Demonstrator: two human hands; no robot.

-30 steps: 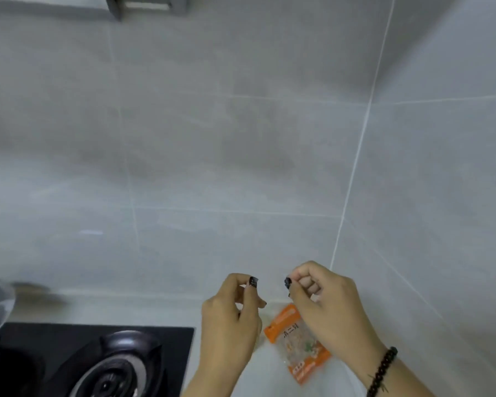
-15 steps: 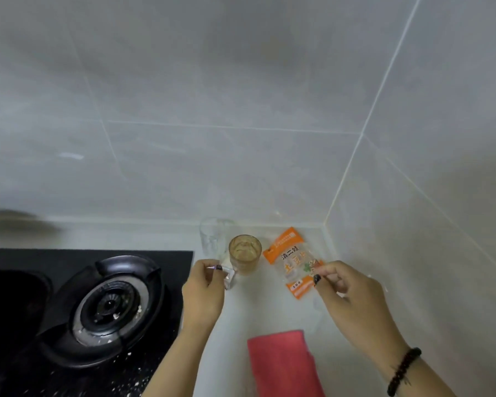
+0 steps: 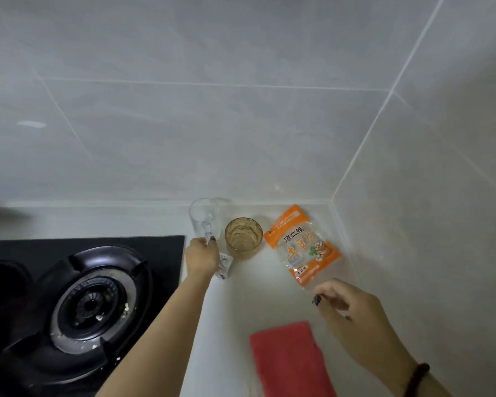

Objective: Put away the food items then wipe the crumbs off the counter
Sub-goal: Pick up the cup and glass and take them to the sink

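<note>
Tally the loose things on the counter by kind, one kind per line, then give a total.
Drinking glasses: 2, a clear glass and an amber glass
Snack packets: 2, the orange snack packet and a small clear wrapper under the left hand
Cloths: 1, the red cloth
Total: 5

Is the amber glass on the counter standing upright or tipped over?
Upright. The amber glass stands on its base on the counter, its round open rim facing up, between the clear glass and the orange packet.
</note>
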